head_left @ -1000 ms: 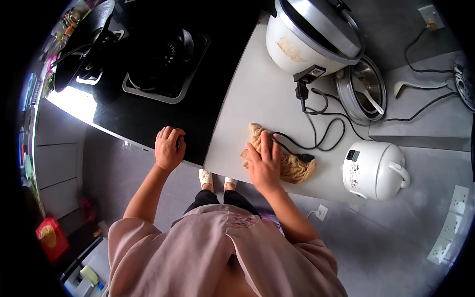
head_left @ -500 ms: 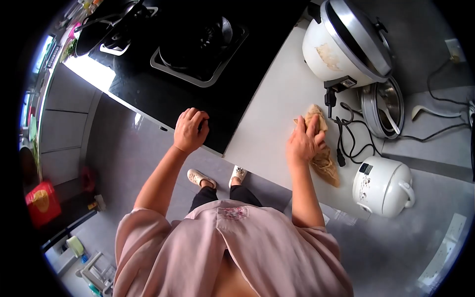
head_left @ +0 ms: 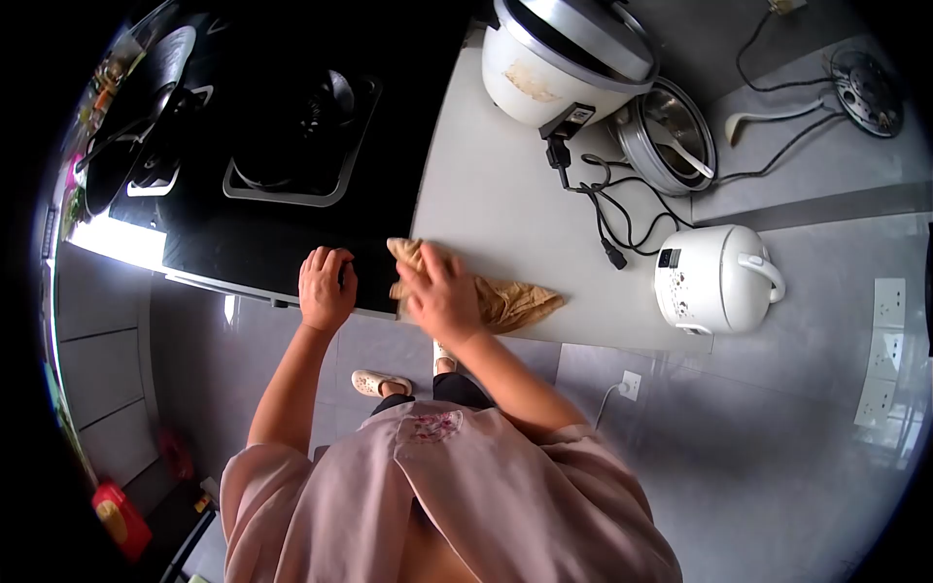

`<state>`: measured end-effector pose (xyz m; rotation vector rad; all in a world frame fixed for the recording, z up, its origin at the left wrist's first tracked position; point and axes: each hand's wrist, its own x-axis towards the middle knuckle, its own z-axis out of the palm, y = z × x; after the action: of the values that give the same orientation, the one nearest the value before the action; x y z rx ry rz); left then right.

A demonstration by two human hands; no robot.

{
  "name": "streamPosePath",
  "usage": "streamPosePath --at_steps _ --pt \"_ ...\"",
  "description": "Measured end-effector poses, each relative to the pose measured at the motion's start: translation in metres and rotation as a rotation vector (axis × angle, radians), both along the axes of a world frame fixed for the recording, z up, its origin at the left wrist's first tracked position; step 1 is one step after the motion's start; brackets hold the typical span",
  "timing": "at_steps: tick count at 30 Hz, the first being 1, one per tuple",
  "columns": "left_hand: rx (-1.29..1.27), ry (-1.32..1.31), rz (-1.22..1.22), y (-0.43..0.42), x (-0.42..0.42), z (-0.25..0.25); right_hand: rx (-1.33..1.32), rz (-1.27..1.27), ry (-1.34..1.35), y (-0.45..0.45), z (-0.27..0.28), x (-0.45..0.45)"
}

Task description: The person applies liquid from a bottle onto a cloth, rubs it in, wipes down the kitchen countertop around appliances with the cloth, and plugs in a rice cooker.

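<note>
My right hand (head_left: 445,297) presses a brown cloth (head_left: 520,303) onto the light grey countertop (head_left: 486,185), close to its seam with the black stove top (head_left: 209,248). Part of the cloth bunches under the fingers, while the rest trails out to the right along the counter's front edge. On the front edge of the stove top rests my left hand (head_left: 328,290), its fingers loosely bent, the thumb apart and nothing visible in it.
A large white cooker (head_left: 530,73) with a tilted metal lid stands at the back. Beside it are a metal pot (head_left: 646,146) holding a spoon, a black power cord (head_left: 614,255) and a small white rice cooker (head_left: 721,280). A wok (head_left: 282,136) sits on the burner.
My right hand has swept the cloth leftward and nearer the counter's front edge, toward the stove. My left hand stays on the stove edge. The view has shifted to the right.
</note>
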<state>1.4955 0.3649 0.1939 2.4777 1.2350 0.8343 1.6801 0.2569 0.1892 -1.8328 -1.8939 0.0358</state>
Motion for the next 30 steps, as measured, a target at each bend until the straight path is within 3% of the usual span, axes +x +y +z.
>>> streamPosePath --at_steps 7,9,13,15,17,20,21,22,26,29,30 --pt "-0.015 0.024 -0.005 -0.001 0.000 -0.001 0.025 -0.635 -0.110 0.062 -0.007 0.131" --pt "-0.010 0.029 0.006 0.000 0.001 -0.001 -0.045 -0.548 -0.176 0.046 -0.004 0.107" --pt "-0.081 0.045 -0.007 0.004 0.006 0.005 -0.029 -0.235 0.018 -0.007 -0.003 0.047" --pt "-0.345 -0.227 0.054 0.006 0.023 0.012 0.028 -0.053 0.215 -0.030 0.031 0.049" --pt "-0.257 -0.248 -0.220 -0.002 0.069 0.035 0.169 -0.086 0.375 -0.049 0.044 0.065" --pt "-0.252 -0.165 -0.670 -0.028 0.158 0.072 0.351 -0.289 0.248 -0.090 0.053 0.113" --pt "-0.067 -0.124 -0.869 -0.028 0.191 0.054 0.412 -0.354 0.214 -0.105 0.061 0.134" --pt "-0.079 -0.050 -0.947 -0.037 0.222 0.049 0.436 -0.428 0.168 -0.121 0.077 0.157" --pt "0.224 0.112 -0.943 -0.074 0.315 0.012 0.554 -0.651 -0.296 -0.169 0.152 0.254" --pt "0.323 0.234 -0.867 -0.084 0.358 -0.007 0.520 -0.770 -0.548 -0.176 0.193 0.318" --pt "0.229 0.312 -0.874 -0.085 0.366 0.003 0.515 -0.771 -0.545 -0.176 0.199 0.336"
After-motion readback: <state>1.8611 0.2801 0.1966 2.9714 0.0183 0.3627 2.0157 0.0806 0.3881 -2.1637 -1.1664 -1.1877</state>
